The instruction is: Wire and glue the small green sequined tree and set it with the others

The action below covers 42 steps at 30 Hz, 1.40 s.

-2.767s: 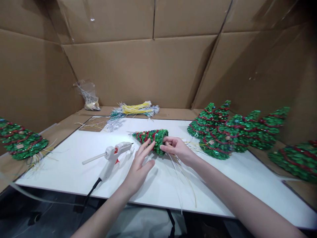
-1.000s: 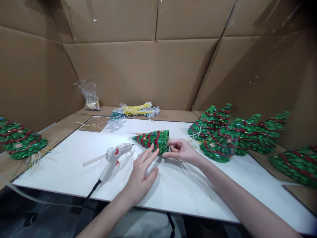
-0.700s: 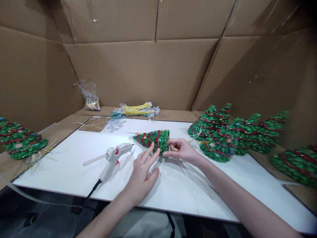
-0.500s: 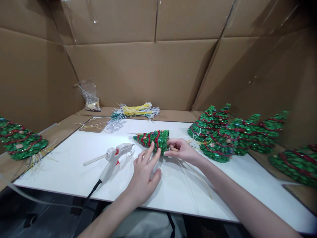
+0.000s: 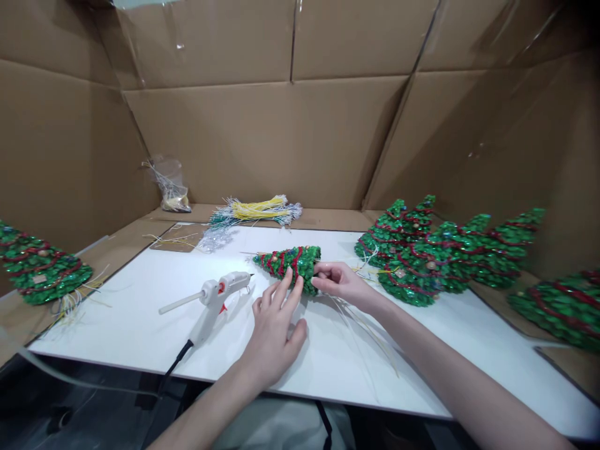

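A small green Christmas tree (image 5: 307, 257) with red garland lies on its side on the white board, its tip toward the left. My left hand (image 5: 276, 322) has its fingers spread, the fingertips resting on the tree's near side. At the tree's base, my right hand (image 5: 344, 284) is closed in a pinch with fingertips at the hollow end. What it pinches is hidden. Thin pale wires (image 5: 370, 331) trail from beneath that hand toward the near edge. Left of my left hand, a white glue gun (image 5: 210, 306) with a glue stick in its back lies on the board.
Several finished-looking trees (image 5: 431, 262) stand at the right, and another tree (image 5: 42, 269) at the left. Toward the back lie a bundle of yellow, white and green wires (image 5: 260, 207) and a clear plastic bag (image 5: 172, 187). Cardboard walls (image 5: 234, 137) enclose the white board (image 5: 154, 337).
My right hand's fingertips have shifted slightly left, closer into the tree's base. The tree's base has turned a little. My left hand stays nearly where it was.
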{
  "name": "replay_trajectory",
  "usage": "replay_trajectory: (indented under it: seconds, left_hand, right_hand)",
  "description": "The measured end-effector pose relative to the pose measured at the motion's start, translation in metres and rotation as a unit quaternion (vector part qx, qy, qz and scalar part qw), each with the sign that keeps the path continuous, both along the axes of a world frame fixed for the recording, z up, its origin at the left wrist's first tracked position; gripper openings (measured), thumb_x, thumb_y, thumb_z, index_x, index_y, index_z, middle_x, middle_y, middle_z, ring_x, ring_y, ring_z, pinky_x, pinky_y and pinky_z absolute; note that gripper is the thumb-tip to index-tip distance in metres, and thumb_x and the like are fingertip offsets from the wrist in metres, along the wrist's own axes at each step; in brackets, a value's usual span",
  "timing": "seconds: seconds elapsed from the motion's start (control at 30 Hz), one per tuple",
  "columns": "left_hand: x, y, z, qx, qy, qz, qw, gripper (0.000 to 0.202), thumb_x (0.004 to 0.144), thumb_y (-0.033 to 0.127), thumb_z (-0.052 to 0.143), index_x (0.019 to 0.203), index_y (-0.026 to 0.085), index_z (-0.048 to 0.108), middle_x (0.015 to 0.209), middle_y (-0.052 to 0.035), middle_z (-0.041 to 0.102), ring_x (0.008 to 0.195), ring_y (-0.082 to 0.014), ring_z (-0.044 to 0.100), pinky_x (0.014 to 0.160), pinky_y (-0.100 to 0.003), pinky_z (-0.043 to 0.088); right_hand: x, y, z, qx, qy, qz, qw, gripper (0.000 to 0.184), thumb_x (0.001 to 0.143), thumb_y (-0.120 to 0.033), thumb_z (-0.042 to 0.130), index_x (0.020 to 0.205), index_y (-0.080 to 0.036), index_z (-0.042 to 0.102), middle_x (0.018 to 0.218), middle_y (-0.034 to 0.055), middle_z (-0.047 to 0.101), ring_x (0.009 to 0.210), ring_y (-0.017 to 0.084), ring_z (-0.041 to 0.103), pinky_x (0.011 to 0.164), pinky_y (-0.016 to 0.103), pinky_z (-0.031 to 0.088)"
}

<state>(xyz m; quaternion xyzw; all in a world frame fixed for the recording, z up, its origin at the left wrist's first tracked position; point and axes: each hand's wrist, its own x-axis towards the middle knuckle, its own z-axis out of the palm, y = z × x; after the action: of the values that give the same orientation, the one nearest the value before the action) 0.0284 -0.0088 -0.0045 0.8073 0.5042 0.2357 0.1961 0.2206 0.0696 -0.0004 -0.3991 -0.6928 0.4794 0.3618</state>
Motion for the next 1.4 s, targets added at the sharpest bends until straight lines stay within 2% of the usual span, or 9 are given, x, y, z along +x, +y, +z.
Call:
replay_trajectory:
  seconds: [0.3,0.53,0.77,0.9,1.07,1.4]
  left_hand:
    - [-0.001,0.000,-0.001,-0.037,-0.039,0.007,0.999,0.061,0.088,0.027,0.043,0.145,0.034,0.025,0.156,-0.0041,0.008,0.141,-0.0279,0.014,0.109,-0.053,0.019]
    - [-0.003,0.002,0.000,-0.053,-0.080,-0.008,0.995,0.060,0.087,0.025,0.044,0.144,0.035,0.028,0.156,-0.0033,0.008,0.142,-0.0270,0.008,0.112,-0.051,0.015]
    - [-0.002,0.003,0.002,-0.064,-0.091,-0.009,0.994,0.061,0.086,0.022,0.045,0.143,0.034,0.031,0.156,-0.0026,0.009,0.142,-0.0280,0.010,0.112,-0.051,0.016]
    - [-0.001,0.001,0.002,-0.057,-0.088,0.003,0.994,0.060,0.086,0.024,0.045,0.143,0.034,0.031,0.155,-0.0033,0.011,0.141,-0.0288,0.011,0.111,-0.052,0.016]
    - [-0.001,0.000,0.001,-0.048,-0.080,0.004,0.996,0.060,0.087,0.026,0.046,0.144,0.033,0.030,0.155,-0.0055,0.012,0.141,-0.0293,0.011,0.111,-0.052,0.017]
    - [-0.006,-0.001,0.001,-0.038,-0.097,0.010,0.995,0.056,0.088,0.028,0.045,0.142,0.030,0.035,0.154,-0.0056,0.015,0.141,-0.0271,0.012,0.112,-0.051,0.017]
  right_hand:
    - [-0.005,-0.001,-0.003,-0.010,0.030,-0.027,0.999,0.045,0.063,-0.057,0.071,0.065,-0.017,0.050,0.052,-0.0085,0.025,0.048,0.006,0.022,0.045,0.023,0.016]
    - [-0.005,-0.001,-0.004,-0.026,0.043,-0.038,0.998,0.047,0.059,-0.057,0.074,0.064,-0.017,0.049,0.051,-0.0091,0.024,0.046,0.006,0.023,0.043,0.022,0.017]
    - [-0.006,-0.001,-0.004,-0.044,0.054,-0.038,0.997,0.047,0.058,-0.056,0.075,0.065,-0.017,0.051,0.050,-0.0094,0.025,0.044,0.005,0.023,0.043,0.022,0.017]
    - [-0.004,-0.002,0.002,-0.046,0.034,-0.034,0.998,0.046,0.058,-0.054,0.075,0.065,-0.016,0.051,0.049,-0.0100,0.025,0.045,0.005,0.021,0.044,0.022,0.016]
    - [-0.001,-0.004,0.010,-0.037,0.002,-0.003,0.999,0.049,0.059,-0.057,0.073,0.059,-0.018,0.043,0.049,-0.0095,0.025,0.046,0.005,0.021,0.045,0.023,0.015]
    - [-0.001,-0.004,0.012,-0.002,-0.040,-0.008,0.999,0.050,0.066,-0.063,0.065,0.060,-0.018,0.043,0.050,-0.0085,0.024,0.047,0.006,0.020,0.045,0.024,0.014]
